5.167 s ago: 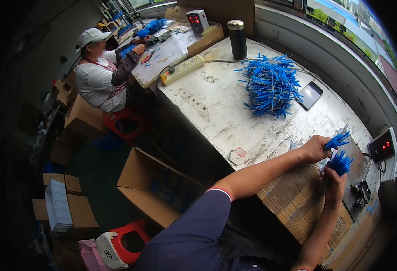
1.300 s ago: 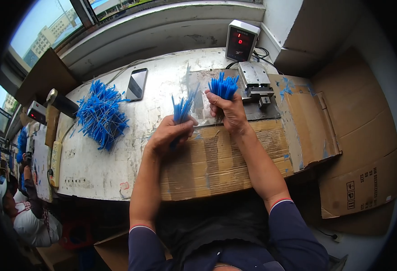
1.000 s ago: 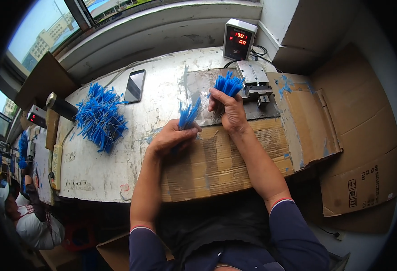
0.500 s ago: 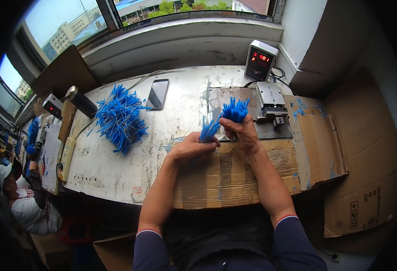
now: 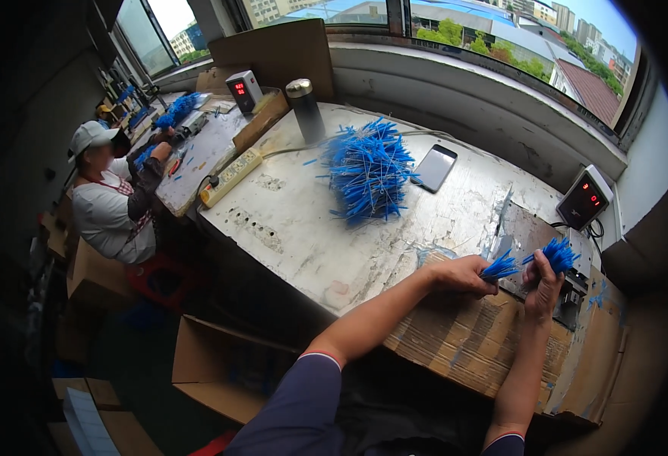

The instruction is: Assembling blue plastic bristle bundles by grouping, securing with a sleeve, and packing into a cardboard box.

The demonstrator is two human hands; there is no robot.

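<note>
My left hand (image 5: pixel 464 275) is closed around a small bunch of thin blue-ended wires (image 5: pixel 501 267), whose tips fan out toward the right. Just beside it, my right hand (image 5: pixel 544 289) grips a fuller bunch of the same blue-ended wires (image 5: pixel 560 255), tips pointing up. Both bunches are held a little apart above the cardboard sheet (image 5: pixel 463 338) at the bench's near right. A large loose pile of blue-ended wires (image 5: pixel 369 171) lies on the worn white bench (image 5: pixel 296 228), left of my hands. Behind my right hand, the metal fixture (image 5: pixel 569 304) is partly hidden.
A phone (image 5: pixel 435 169) lies right of the pile. Behind it stand a dark flask (image 5: pixel 306 114) and a power strip (image 5: pixel 231 176). A display box (image 5: pixel 585 199) is at far right. A co-worker (image 5: pixel 113 197) works at the left bench; an open carton (image 5: pixel 227 368) sits below.
The view has swung left, so the bench and my hands appear farther right and the co-worker shows more fully. Both hands still hold their bunches.
</note>
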